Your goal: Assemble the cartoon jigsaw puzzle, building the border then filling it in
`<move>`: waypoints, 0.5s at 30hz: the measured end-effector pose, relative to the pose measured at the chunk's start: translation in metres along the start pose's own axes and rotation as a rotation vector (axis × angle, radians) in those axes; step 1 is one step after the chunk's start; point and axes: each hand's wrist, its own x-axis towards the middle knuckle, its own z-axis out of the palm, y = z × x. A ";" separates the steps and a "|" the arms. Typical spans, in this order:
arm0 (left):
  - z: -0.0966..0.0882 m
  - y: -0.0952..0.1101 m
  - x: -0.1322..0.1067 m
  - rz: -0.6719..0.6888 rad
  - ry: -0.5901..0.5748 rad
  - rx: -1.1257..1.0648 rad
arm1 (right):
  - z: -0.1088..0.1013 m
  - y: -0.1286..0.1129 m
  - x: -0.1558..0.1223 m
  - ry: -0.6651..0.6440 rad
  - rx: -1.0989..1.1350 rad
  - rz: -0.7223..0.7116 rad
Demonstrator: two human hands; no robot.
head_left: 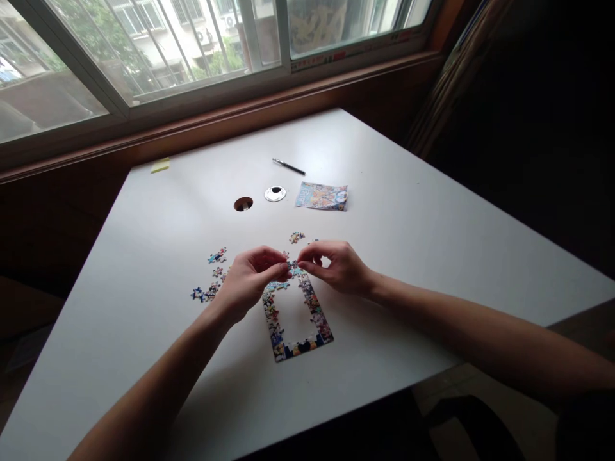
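A small colourful jigsaw frame (317, 320) lies on the white table (432, 256), its border joined and its middle bare. My left hand (252, 278) and my right hand (334, 266) meet over the frame's far edge, fingertips pinched together on a puzzle piece (292, 264) between them. Several loose pieces (211, 291) lie left of my left hand. A few more pieces (296, 237) sit just beyond my hands.
A printed picture card (321, 196) lies further back, with a black pen (288, 166) behind it. A round cable hole (243, 203) and its white cap (275, 193) are nearby. A yellow sticky pad (160, 165) sits at the far left edge under the window.
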 end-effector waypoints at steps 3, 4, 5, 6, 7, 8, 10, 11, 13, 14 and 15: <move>-0.008 -0.002 -0.003 0.155 0.089 0.373 | -0.003 0.003 0.002 -0.027 -0.041 -0.047; -0.011 -0.005 -0.006 0.249 0.170 0.526 | -0.004 0.005 0.003 -0.043 -0.050 -0.064; -0.014 -0.009 -0.009 0.358 0.259 0.658 | -0.005 0.007 0.003 -0.059 -0.058 -0.078; -0.017 -0.015 -0.012 0.465 0.301 0.743 | -0.005 0.009 0.004 -0.079 -0.069 -0.088; -0.018 -0.021 -0.015 0.557 0.298 0.788 | -0.004 0.011 0.004 -0.101 -0.082 -0.093; -0.020 -0.028 -0.018 0.620 0.280 0.818 | -0.004 0.012 0.004 -0.126 -0.096 -0.094; -0.022 -0.040 -0.023 0.692 0.197 0.865 | -0.002 0.013 0.003 -0.174 -0.122 -0.093; -0.022 -0.044 -0.024 0.711 0.160 0.890 | -0.001 0.013 0.003 -0.191 -0.130 -0.091; -0.024 -0.049 -0.026 0.735 0.103 0.943 | 0.000 0.013 0.002 -0.200 -0.141 -0.070; -0.024 -0.050 -0.025 0.742 0.083 0.966 | 0.000 0.012 0.002 -0.200 -0.143 -0.056; -0.025 -0.050 -0.025 0.748 0.061 0.986 | 0.000 0.012 0.002 -0.201 -0.145 -0.043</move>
